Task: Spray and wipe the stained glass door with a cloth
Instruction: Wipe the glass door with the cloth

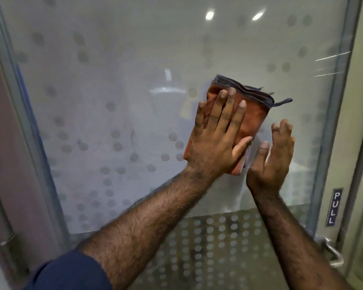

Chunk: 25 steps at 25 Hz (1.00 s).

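Orange cloth (250, 120) flat under spread left hand (216, 139) on glass door (113, 80), right hand (272, 162) open beside

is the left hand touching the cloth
Touching. The head view shows the left hand laid flat with straight fingers on the orange cloth, pressing it against the glass door.
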Tool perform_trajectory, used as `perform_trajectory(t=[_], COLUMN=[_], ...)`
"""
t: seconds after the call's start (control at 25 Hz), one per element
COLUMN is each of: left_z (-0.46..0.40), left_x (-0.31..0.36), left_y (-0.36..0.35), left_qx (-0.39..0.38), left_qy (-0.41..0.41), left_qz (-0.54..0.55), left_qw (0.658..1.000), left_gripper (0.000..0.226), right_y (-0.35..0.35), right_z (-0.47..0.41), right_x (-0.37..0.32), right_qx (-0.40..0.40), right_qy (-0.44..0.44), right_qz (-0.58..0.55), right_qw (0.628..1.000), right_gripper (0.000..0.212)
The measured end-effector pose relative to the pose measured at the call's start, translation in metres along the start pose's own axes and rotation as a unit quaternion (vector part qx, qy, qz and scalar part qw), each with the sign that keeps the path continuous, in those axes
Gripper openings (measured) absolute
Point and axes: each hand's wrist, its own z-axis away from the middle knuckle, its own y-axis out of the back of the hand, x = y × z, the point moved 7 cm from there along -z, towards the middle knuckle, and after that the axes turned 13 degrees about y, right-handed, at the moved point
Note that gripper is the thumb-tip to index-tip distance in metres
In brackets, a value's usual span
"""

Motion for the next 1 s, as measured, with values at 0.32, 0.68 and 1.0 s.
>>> perform_trajectory(t=[0.32, 0.68, 1.0], left_z=[-0.038, 0.022, 0.072], left_x=[-0.093, -0.208, -0.252], left_y=[0.043, 0.071, 0.083], left_qx=[0.028, -0.002, 0.021], left_qy=[0.095, 0.205, 0.264], left_qz=[-0.066, -0.117, -0.105], left_qw=[0.993, 0.972, 0.959], left_gripper=[0.087, 0.088, 0.088], right_y=[-0.010, -0.036, -0.076], right_z=[-0.004, -0.010, -0.009], right_x=[-0.006, -0.052, -0.122], right_qx=[-0.052, -0.154, -0.189], right_qy=[0.035, 0.070, 0.118], right_qz=[0.112, 0.122, 0.148], right_qw=[0.992, 0.978, 0.963], right_gripper=[0.059, 0.085, 0.083])
